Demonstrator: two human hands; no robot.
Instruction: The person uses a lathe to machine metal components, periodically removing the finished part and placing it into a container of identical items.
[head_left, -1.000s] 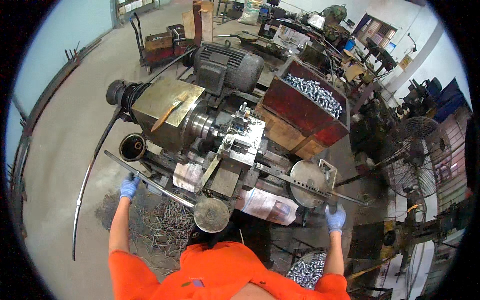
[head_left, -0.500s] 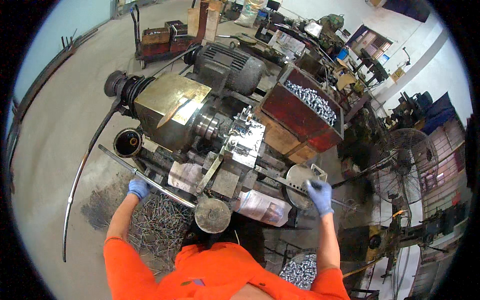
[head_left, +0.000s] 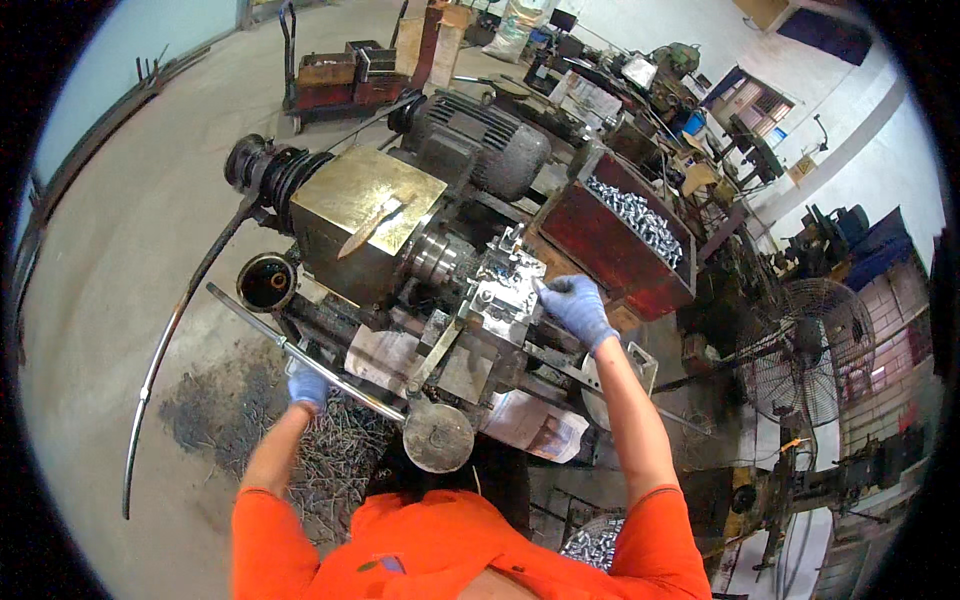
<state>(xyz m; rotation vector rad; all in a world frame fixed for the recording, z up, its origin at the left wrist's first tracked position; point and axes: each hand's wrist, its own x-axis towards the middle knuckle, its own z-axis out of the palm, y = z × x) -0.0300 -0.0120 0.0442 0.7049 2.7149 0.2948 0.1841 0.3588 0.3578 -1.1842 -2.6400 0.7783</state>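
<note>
1. Nearest the body, a round metal handwheel (head_left: 438, 437) is seen at the front of the lathe (head_left: 400, 250), between the two forearms and touched by neither hand.
2. The left hand (head_left: 307, 385), in a blue glove, is curled around the long steel lever (head_left: 300, 355). The lever's long axis runs from the upper left, near a dark round pot (head_left: 266, 282), down and right toward the handwheel.
3. Farther out, the right hand (head_left: 578, 308), also gloved, is laid on the tool block (head_left: 505, 290), its fingers bent and drawn together at the block's right edge; whether a small part is pinched cannot be told. The block lies just left of the fingertips, so the right hand is far the nearer one.
4. Beyond the right hand, a red bin of bright metal parts (head_left: 625, 235) is seen, apart from it.
</note>
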